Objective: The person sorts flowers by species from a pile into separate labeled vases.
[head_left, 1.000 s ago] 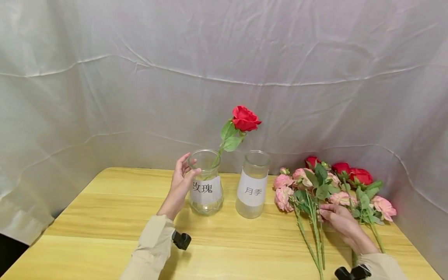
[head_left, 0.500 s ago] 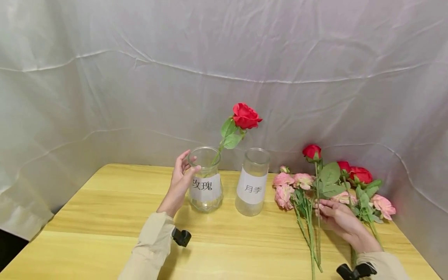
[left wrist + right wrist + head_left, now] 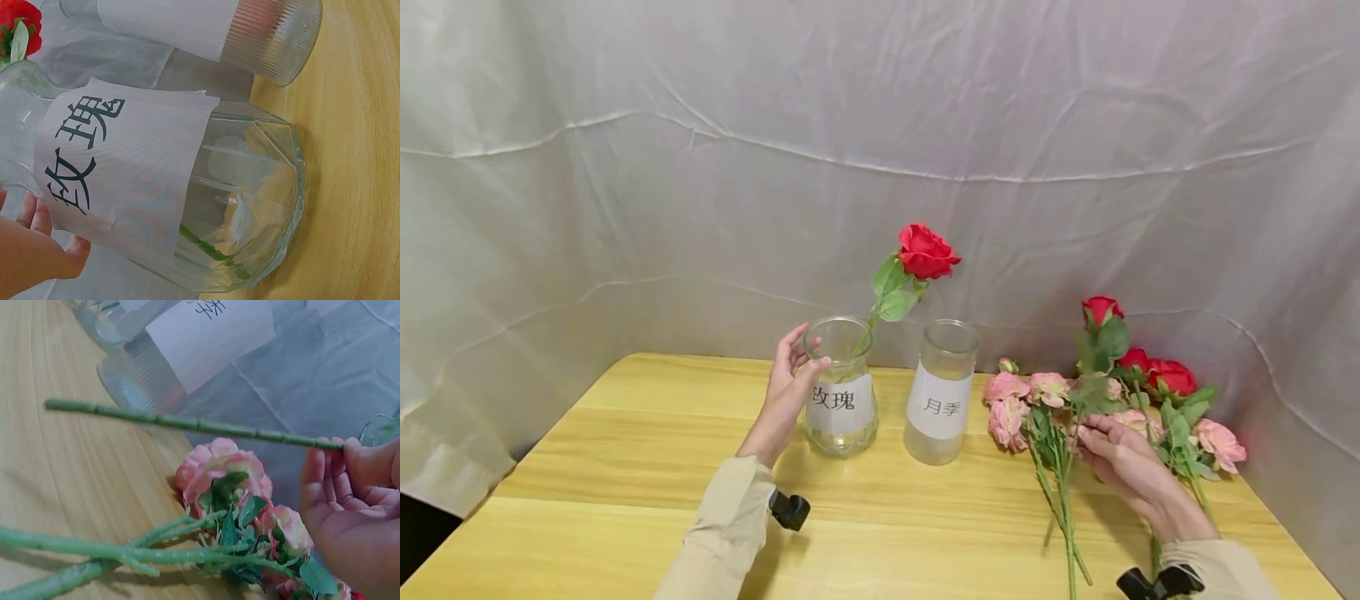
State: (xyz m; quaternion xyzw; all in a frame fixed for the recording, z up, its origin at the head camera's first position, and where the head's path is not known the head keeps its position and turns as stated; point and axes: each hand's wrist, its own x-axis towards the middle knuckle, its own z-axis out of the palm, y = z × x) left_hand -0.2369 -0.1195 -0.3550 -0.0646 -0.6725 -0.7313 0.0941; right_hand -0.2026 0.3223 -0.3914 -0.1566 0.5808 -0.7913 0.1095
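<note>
Here's the right hand [image 3: 1127,471], over among the flowers, and it has a rose [image 3: 1102,311] pinched by the stem [image 3: 206,427], thumb against fingertips. The red bloom stands above the grip, leaves just under it, while the bare lower stem runs out the other side of the fingers, long and straight in the right wrist view. Below that stem lie pink flowers [image 3: 1009,422], their thick green stalks [image 3: 125,550] crossing on the table [image 3: 625,475]; two more red blooms [image 3: 1172,377] sit just beyond the hand, near the cloth [image 3: 850,125]. And across to the left hand [image 3: 782,396]: it grips the wide vase [image 3: 848,447] near the rim, thumb in front, fingers round the far side. That vase stands upright, labelled 玫瑰, and a second rose [image 3: 927,252] leans out of it to the right, the foot of its stalk showing low inside the glass. Between the wide vase and the flowers stands the slim vase [image 3: 934,450], upright, labelled 月季, touched by neither hand.
</note>
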